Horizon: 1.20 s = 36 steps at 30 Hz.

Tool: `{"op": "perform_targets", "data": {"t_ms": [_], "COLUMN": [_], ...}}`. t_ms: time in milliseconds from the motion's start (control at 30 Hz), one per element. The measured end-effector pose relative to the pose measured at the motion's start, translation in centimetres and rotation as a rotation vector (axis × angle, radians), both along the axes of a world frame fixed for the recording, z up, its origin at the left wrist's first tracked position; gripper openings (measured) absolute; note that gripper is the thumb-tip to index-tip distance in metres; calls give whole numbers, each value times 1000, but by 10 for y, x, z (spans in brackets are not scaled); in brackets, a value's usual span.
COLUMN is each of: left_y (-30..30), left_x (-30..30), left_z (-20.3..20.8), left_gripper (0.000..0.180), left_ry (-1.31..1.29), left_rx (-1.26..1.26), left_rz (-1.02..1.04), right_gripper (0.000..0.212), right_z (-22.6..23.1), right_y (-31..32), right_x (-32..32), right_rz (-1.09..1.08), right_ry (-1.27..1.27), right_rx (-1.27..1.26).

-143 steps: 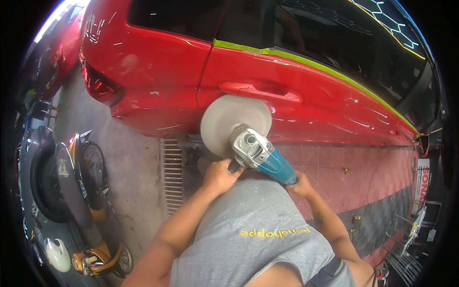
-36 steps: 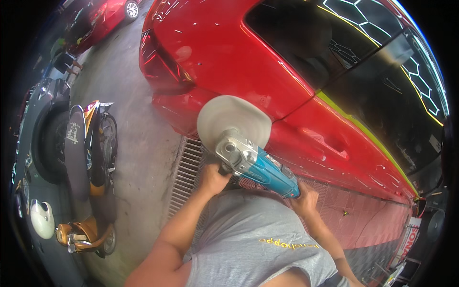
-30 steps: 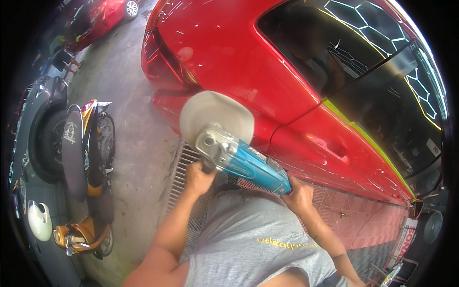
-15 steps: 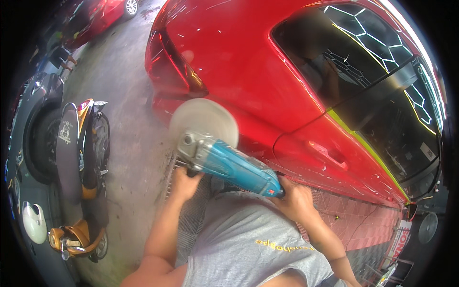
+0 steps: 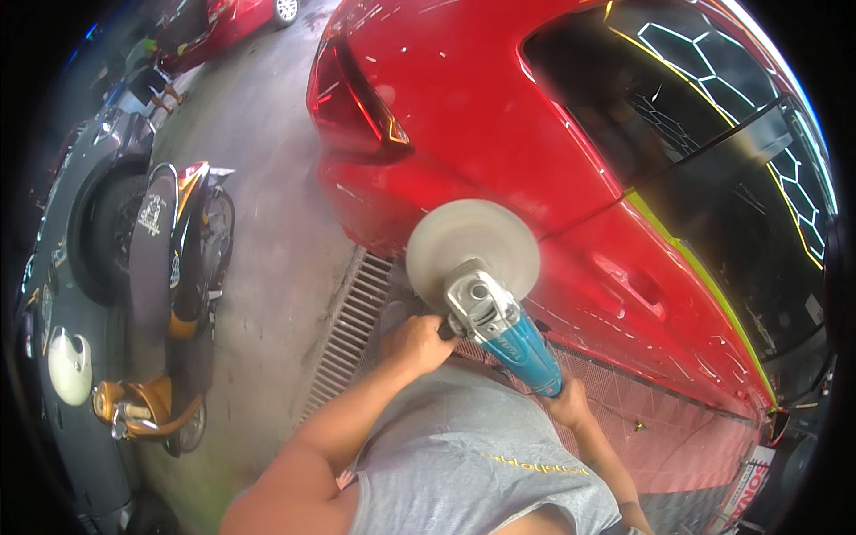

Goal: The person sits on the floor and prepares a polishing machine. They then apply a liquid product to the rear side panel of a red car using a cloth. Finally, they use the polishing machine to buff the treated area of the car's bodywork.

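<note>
Both of my hands grip a blue polisher [image 5: 524, 349] with a silver metal head and a round off-white buffing pad [image 5: 473, 239]. My left hand [image 5: 423, 343] is closed round the black side handle by the head. At the rear end of the blue body, my right hand [image 5: 571, 403] is wrapped round the tool. The pad lies over the lower side panel of a red car [image 5: 464, 116], below and right of the tail light [image 5: 357, 102]. Whether the pad presses on the paint, I cannot tell. Yellow-green tape [image 5: 691, 263] runs along the car's window edge.
A motorcycle [image 5: 169, 259] stands at the left beside a dark vehicle [image 5: 94, 223], with a white helmet [image 5: 69, 367] near it. A floor drain grate [image 5: 348, 321] lies left of my legs. Farther back are another person [image 5: 147, 76] and a second red car [image 5: 236, 25].
The polisher and both hands have moved right along the car, away from the rear corner. The tool has turned more upright in view. My view has shifted somewhat, uncovering the drain grate.
</note>
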<state>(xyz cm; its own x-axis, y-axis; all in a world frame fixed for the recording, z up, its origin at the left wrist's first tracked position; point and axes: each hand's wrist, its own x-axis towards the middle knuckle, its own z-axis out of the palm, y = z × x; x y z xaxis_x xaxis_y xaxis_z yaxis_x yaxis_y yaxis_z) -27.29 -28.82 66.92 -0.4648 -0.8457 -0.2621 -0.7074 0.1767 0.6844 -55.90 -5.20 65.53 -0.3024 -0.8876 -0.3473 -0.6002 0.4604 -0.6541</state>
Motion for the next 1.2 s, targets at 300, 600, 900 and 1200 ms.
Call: {"op": "perform_targets", "data": {"t_ms": [300,600,900,1200], "left_y": [-75,-151,-266,-186], "left_x": [89,171,251,192], "left_z": [16,31,-2,38], "left_gripper": [32,35,31,43], "left_ry": [66,123,89,189], "left_rx": [92,241,395,356], "left_rz": [10,163,314,137], "right_gripper": [51,58,61,60], "right_z": [64,182,176,247], "right_y": [-91,-198,-313,-230], "right_x": [76,154,249,192], "right_rz": [137,325,496,323], "right_ry": [164,105,29,-24], "right_rx": [76,267,254,352]}}
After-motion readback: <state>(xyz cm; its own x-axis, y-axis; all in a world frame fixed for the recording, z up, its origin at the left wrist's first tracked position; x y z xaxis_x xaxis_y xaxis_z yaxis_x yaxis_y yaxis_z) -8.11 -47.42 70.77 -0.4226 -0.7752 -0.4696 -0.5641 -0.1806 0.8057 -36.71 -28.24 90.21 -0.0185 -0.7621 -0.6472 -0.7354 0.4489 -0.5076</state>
